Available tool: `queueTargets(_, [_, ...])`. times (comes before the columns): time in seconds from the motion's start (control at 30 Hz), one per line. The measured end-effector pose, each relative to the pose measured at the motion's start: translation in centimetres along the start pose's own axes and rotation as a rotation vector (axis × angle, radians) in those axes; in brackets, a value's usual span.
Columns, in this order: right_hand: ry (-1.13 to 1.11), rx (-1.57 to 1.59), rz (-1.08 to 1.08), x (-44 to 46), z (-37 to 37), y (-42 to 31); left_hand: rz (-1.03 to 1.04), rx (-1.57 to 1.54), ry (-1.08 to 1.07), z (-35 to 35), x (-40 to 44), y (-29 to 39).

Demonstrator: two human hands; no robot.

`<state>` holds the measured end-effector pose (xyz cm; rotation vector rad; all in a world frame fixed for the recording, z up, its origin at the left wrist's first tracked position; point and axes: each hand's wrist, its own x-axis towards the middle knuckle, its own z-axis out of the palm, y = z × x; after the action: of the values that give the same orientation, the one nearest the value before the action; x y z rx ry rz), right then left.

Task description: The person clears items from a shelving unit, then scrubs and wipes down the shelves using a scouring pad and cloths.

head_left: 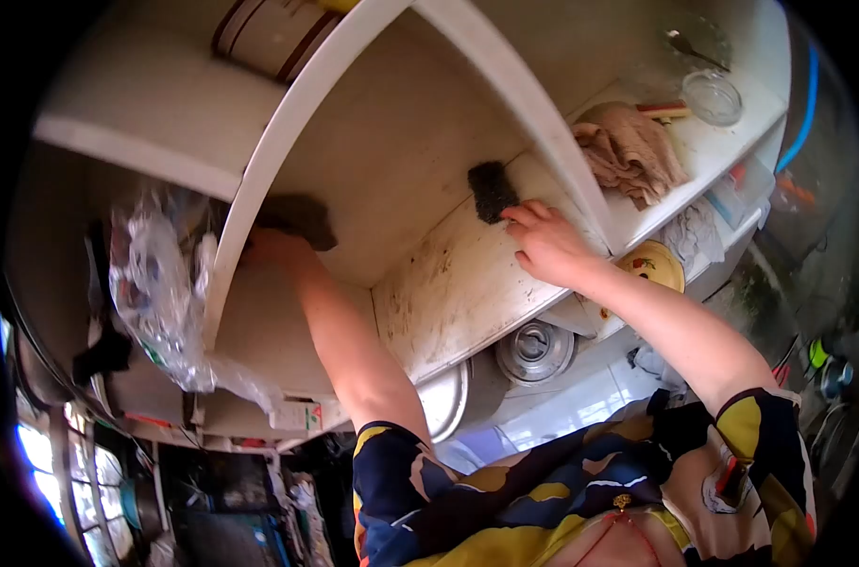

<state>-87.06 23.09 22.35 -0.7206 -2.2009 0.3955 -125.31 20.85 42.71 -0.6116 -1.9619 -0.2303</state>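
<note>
My left hand (276,248) reaches into the middle compartment of a white cabinet, against its left side. A dark brown cloth (306,222) is bunched at that hand, which appears to grip it; the fingers are partly hidden in shadow. Over the compartment's dirt-marked bottom panel (439,312) is my right hand (547,246), fingers bent and apart, thumb free. Its fingertips touch the lower edge of a black scouring pad (492,192), which rests at the back of that panel.
Curved white dividers (288,132) frame the compartment. Plastic bags (160,283) hang at left. A crumpled beige cloth (628,151) and a glass dish (712,97) lie on the right shelf. Below are a lidded metal pot (536,352) and a yellow enamel lid (658,267).
</note>
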Motion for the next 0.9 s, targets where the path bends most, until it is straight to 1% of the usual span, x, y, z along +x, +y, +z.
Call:
queueTargets(0.03, [0.025, 0.002, 0.021, 0.2, -0.1, 0.2, -0.086, -0.142, 0.053, -1.2, -0.2, 2.6])
queueTargets(0.07, [-0.001, -0.029, 0.033, 0.3, -0.3, 0.2, -0.153, -0.255, 0.109, -2.3, -0.6, 5.4])
queueTargets(0.13, [-0.043, -0.033, 0.029, -0.2, 0.1, -0.4, -0.273, -0.376, 0.239, -4.3, -2.0, 11.5])
queueTargets(0.17, [-0.047, -0.036, 0.026, 0.0, 0.0, -0.3, -0.313, -0.417, 0.295, -5.4, -3.0, 14.6])
queueTargets(0.2, [-0.054, -0.036, 0.025, 0.0, -0.2, -0.3, -0.287, -0.474, 0.334, -6.5, -4.0, 17.1])
queueTargets(0.23, [-0.045, -0.033, 0.023, 0.0, -0.2, -0.2, -0.173, -0.545, 0.362, -7.6, -5.0, 19.1])
queueTargets(0.27, [-0.038, -0.017, 0.025, 0.0, -0.3, -0.2, 0.083, -0.658, 0.384, -9.0, -5.8, 20.1])
queueTargets(0.3, [-0.034, 0.003, 0.030, -0.1, -0.3, -0.1, 0.346, -0.779, 0.363, -9.9, -6.5, 21.2])
queueTargets(0.33, [-0.030, 0.008, 0.030, -0.2, -0.2, 0.0, 0.351, -0.776, 0.365, -10.5, -6.3, 21.4])
queueTargets(0.4, [-0.076, 0.005, 0.058, 0.0, 0.1, 0.1, 0.867, -0.605, 0.374, -10.6, -4.9, 21.8])
queueTargets(0.43, [-0.077, 0.016, 0.058, -0.1, 0.2, 0.1, 0.874, -0.597, 0.370, -10.6, -4.4, 20.9])
queueTargets(0.5, [-0.059, 0.017, 0.061, -0.1, 0.2, 0.2, 0.751, -0.505, 0.262, -11.1, -3.3, 17.8])
queueTargets(0.53, [-0.061, 0.020, 0.061, -0.1, 0.2, 0.2, 0.724, -0.392, 0.202, -11.5, -3.3, 15.6])
queueTargets(0.6, [-0.052, 0.024, 0.077, -0.1, 0.1, 0.1, 0.701, -0.393, 0.135, -9.5, -3.0, 11.4])
queueTargets(0.67, [-0.022, 0.050, 0.061, -0.3, 0.2, 0.1, 0.440, -0.420, 0.107, -6.9, -3.7, 7.3])
queueTargets(0.73, [0.019, 0.069, 0.061, -0.3, 0.2, 0.2, 0.415, -0.105, 0.278, -0.7, -2.6, 1.6])
queueTargets(0.77, [0.007, 0.056, 0.056, -0.2, 0.1, 0.1, 0.419, -0.115, 0.279, -1.0, -2.3, 0.8])
queueTargets(0.9, [-0.012, 0.016, 0.056, -0.2, 0.1, -0.1, -0.213, -0.243, -0.114, -3.1, -1.7, -1.3])
